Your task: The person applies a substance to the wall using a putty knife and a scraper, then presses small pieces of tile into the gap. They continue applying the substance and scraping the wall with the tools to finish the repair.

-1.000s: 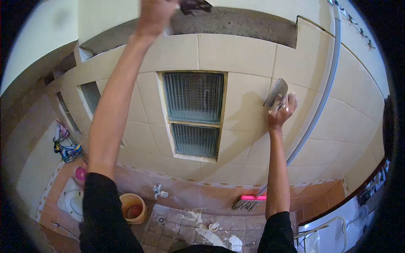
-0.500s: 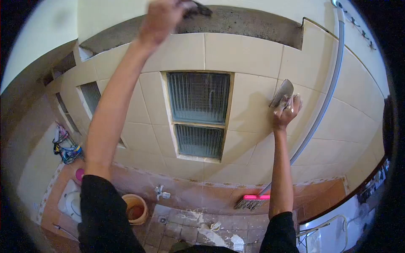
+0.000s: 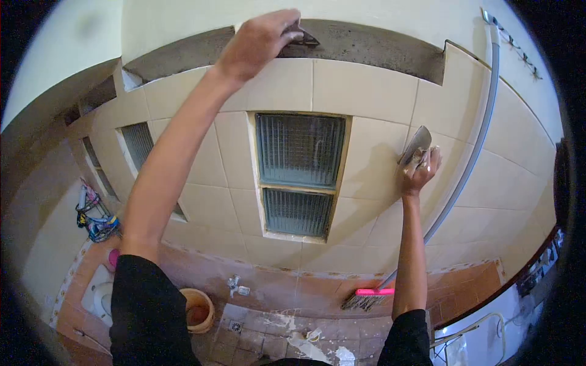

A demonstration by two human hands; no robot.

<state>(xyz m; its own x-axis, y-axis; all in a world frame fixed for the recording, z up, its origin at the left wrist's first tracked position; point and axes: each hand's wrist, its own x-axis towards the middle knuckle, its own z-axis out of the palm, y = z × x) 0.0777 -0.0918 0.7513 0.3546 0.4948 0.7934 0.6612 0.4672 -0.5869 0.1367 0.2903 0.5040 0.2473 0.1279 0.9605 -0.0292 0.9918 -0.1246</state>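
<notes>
My left hand [image 3: 259,46] is raised at the top of the view, its fingers closed on a dark scraper [image 3: 307,40]. The scraper's blade is at the bare grey cement strip [image 3: 378,49] above the cream tiles; whether it touches cannot be told. Lower and to the right, my right hand [image 3: 421,172] grips a metal trowel [image 3: 416,144], its blade pointing up in front of the tiled wall [image 3: 375,152]. Whitish paste is smeared on the right fingers. Between my arms is a glass block window [image 3: 299,151], set in the wall with two panes.
A grey pipe [image 3: 482,134] runs down the wall at right. Below are a pink broom [image 3: 370,294], a tap [image 3: 235,285] and an orange bucket [image 3: 198,311]. White splatter [image 3: 305,346] marks the floor. A toilet [image 3: 104,299] stands at lower left.
My left hand has moved slightly right and down with the scraper along the cement strip. The whole view has shifted a little; my right hand keeps its place by the wall.
</notes>
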